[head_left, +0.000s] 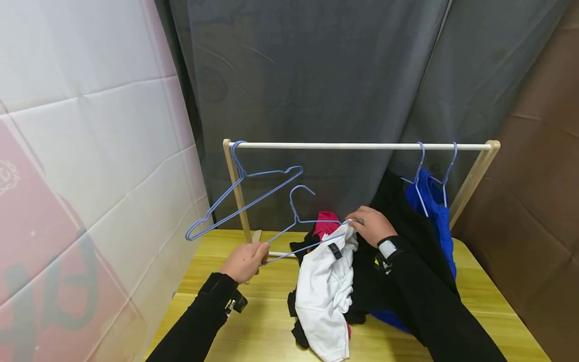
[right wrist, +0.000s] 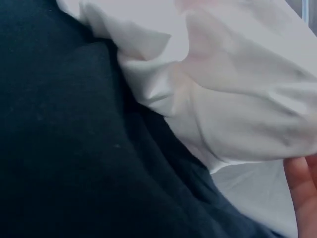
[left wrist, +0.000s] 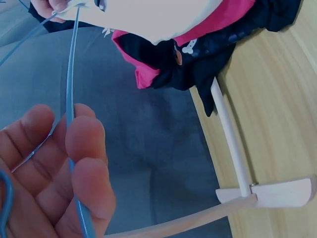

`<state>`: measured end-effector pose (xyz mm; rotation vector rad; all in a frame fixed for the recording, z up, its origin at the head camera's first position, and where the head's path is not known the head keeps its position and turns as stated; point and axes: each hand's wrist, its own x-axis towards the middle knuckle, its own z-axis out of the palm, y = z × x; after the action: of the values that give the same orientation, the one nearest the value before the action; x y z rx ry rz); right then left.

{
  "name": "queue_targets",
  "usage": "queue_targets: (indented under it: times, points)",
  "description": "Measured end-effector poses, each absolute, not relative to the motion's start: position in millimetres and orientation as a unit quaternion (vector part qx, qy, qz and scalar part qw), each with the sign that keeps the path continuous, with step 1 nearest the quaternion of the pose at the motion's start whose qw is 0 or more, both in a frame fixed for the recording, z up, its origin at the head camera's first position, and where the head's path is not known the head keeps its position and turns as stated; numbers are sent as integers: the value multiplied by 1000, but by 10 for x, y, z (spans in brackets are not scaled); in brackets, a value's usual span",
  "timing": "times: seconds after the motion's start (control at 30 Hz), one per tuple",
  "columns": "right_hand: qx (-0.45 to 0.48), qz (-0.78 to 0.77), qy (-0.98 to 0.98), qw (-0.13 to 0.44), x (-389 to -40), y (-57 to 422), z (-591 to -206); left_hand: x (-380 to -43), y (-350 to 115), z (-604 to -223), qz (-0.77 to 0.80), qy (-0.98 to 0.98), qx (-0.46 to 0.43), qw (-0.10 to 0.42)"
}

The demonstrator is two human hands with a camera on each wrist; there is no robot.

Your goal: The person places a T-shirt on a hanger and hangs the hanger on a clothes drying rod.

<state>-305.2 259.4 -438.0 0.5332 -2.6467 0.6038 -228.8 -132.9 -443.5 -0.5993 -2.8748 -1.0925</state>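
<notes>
In the head view my left hand point(head_left: 246, 261) grips one end of a blue wire hanger point(head_left: 295, 219), whose hook points up. The left wrist view shows the fingers point(left wrist: 88, 139) curled about its wire. My right hand point(head_left: 372, 224) pinches the neck edge of a white shirt point(head_left: 323, 296) with a dark label. The hanger's other end reaches the shirt's neck opening, where cloth and fingers partly hide it. From there the shirt hangs down over the table. White cloth point(right wrist: 237, 104) fills much of the right wrist view, with fingertips at its edge.
A rack with a white rail point(head_left: 325, 146) stands behind. Blue hangers point(head_left: 246, 206) hang at its left; black trousers point(head_left: 398, 221) and a blue garment point(head_left: 436, 211) hang at its right. Pink cloth point(head_left: 326, 223) and dark clothes lie behind the shirt on the wooden table point(head_left: 253, 322).
</notes>
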Motion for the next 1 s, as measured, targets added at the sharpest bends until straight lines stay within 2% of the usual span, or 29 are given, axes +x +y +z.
queue_targets:
  times: [0.2,0.47,0.73,1.0]
  points:
    - [225,192,-927,232,-2981,2479,-4305,-2283,-1282,-4438,-342,-920,-190,25]
    - [252,202,-915,242,-2840,2109,-4118,-2298,-1177,-4403,-318,-923,-216,32]
    - [334,248,-874,253,-2744,1744,-3928,-2315,-1062,-4388,-326,-916,-232,33]
    - [335,283,-862,256,-2721,1639,-3913,-2342,-1010,-4441,-340,-909,-240,35]
